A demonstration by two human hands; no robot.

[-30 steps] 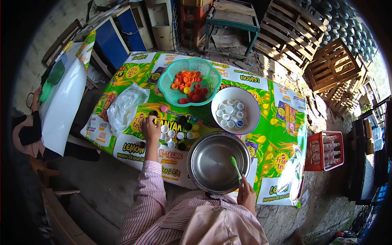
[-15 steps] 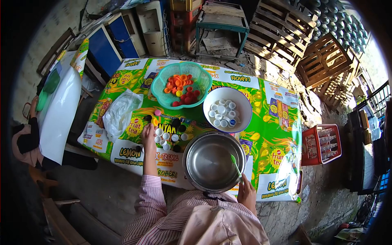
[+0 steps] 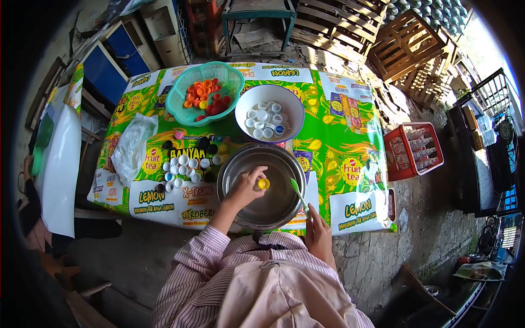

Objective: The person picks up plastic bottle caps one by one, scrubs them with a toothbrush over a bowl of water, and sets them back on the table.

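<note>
Gripping the handle of a green toothbrush (image 3: 298,192) at the near edge of the counter (image 3: 350,136), the right hand (image 3: 317,234) keeps its fingers closed around it, the brush head slanting up over the right rim of the steel basin (image 3: 262,186). Just to the left, the left hand (image 3: 245,187) is inside the basin, its fingers pinching a yellow bottle cap (image 3: 263,183) above the basin's bare floor. Left of the basin, a loose cluster of white caps (image 3: 183,167) lies on the printed green cloth with a few dark caps beside it, and a crumpled clear plastic bag (image 3: 131,147) sits farther left. Beyond the basin stands a white bowl (image 3: 291,106) holding white caps, and to its left, at the far side, a teal plastic basket (image 3: 232,79) holds orange and red caps. A red crate (image 3: 402,161) rests on the ground to the right.
</note>
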